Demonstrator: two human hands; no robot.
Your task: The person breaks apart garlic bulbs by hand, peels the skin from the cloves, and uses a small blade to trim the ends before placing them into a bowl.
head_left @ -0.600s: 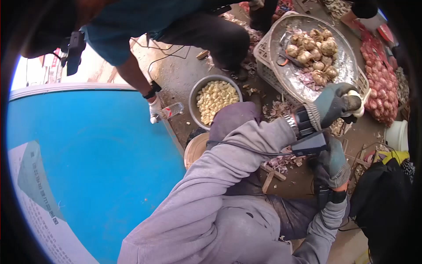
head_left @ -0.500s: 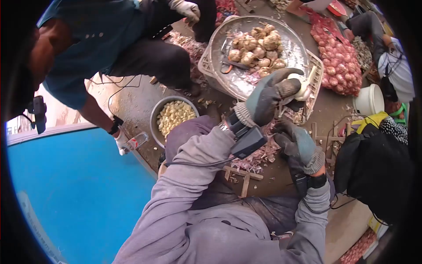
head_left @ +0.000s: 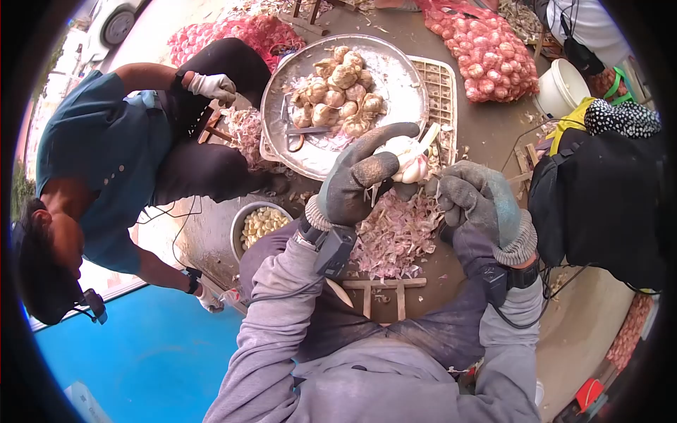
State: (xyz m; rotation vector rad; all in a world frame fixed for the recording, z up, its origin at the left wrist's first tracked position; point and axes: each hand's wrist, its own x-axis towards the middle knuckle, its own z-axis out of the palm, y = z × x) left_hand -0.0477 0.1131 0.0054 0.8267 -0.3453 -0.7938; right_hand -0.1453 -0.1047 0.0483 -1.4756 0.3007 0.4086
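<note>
My left hand, in a grey-and-teal work glove, grips a garlic bulb. The bulb is partly peeled, showing white and pinkish cloves and a pale stem stub. Close beside it on the right is my gloved right hand, its fingers curled together; whatever they may pinch is hidden. Beyond my hands, a round metal tray holds a heap of garlic bulbs and a dark-handled cutting tool. Below the bulb lies a pile of garlic skins.
At left, a co-worker in white gloves sits near a bowl of peeled cloves. The tray rests on a plastic crate. Red net sacks of garlic, a white bucket and a black bag stand around.
My left hand has brought the garlic bulb lower and nearer my right hand, which has risen toward it with fingers curled. The head view has shifted, showing more of the co-worker.
</note>
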